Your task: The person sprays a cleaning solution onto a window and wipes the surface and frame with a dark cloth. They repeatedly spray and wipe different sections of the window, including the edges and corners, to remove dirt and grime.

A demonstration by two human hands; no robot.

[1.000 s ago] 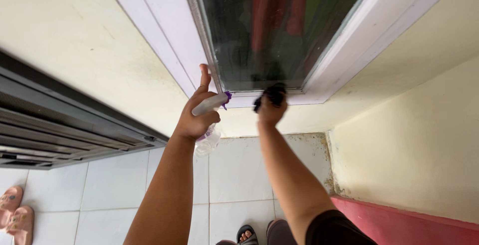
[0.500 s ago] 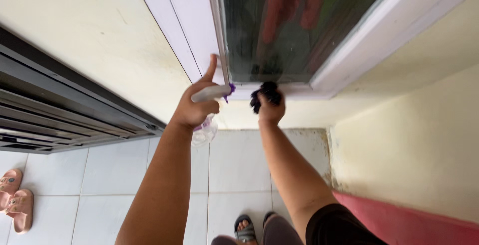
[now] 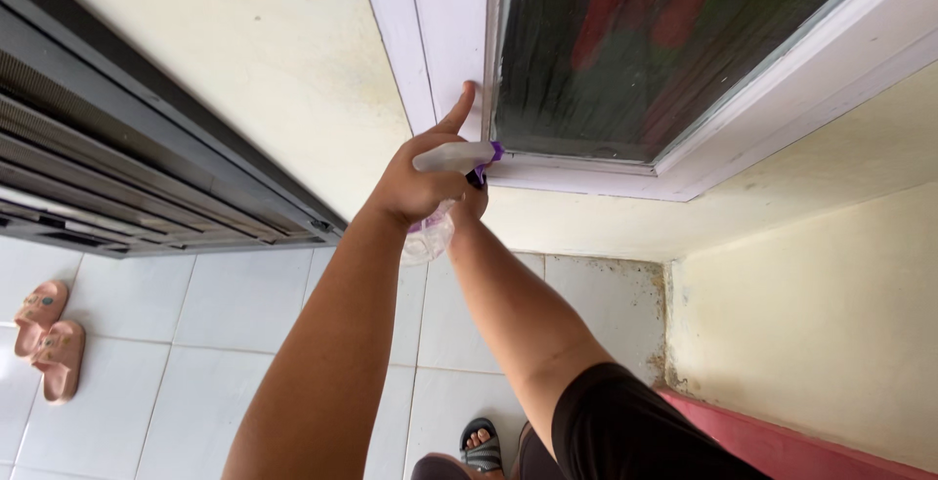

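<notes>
My left hand [image 3: 415, 182] grips a clear spray bottle [image 3: 430, 234] with a white and purple head, forefinger stretched up against the white window frame [image 3: 445, 31]. The nozzle sits at the lower left corner of the dark glass pane [image 3: 635, 50]. My right hand [image 3: 472, 202] is mostly hidden behind the left hand and the bottle; only a sliver of a dark cloth [image 3: 478, 178] shows at it, just under the frame's bottom rail.
A dark louvred unit [image 3: 117, 167] runs along the cream wall on the left. Pink slippers [image 3: 49, 333] lie on the white floor tiles at far left. A red ledge [image 3: 811, 451] borders the lower right. My sandalled foot [image 3: 482, 443] shows at the bottom.
The view swung right and up along the window. My right hand with the dark cloth slid left along the bottom rail and now sits behind the spray bottle.
</notes>
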